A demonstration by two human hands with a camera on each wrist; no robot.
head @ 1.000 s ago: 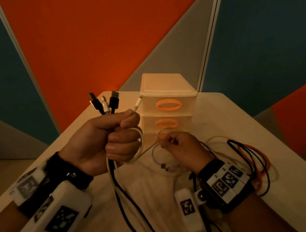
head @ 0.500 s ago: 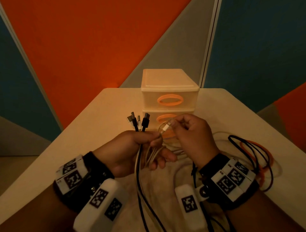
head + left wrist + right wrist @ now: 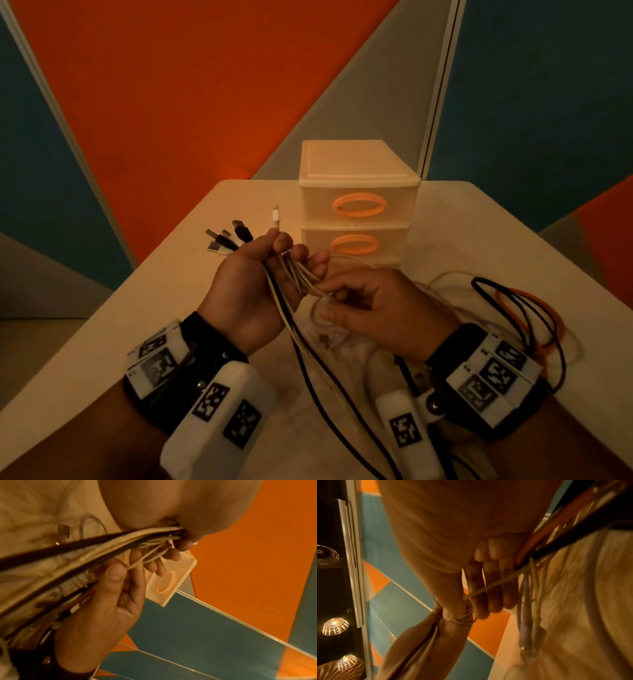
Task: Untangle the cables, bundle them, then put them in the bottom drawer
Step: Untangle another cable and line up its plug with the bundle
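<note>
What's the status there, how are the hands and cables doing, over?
Left hand grips cable bunch, plugs fanned upward. Right hand pinches a white cable. Drawer unit shut. Loose cables on table.

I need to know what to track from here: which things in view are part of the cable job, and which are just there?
Part of the job:
- cable bunch, gripped by the left hand
- pale cable, pinched by the right hand
- loose cable loops on the table
- drawer unit, drawers shut

Just there:
- wall panels
- wrist marker bands
</note>
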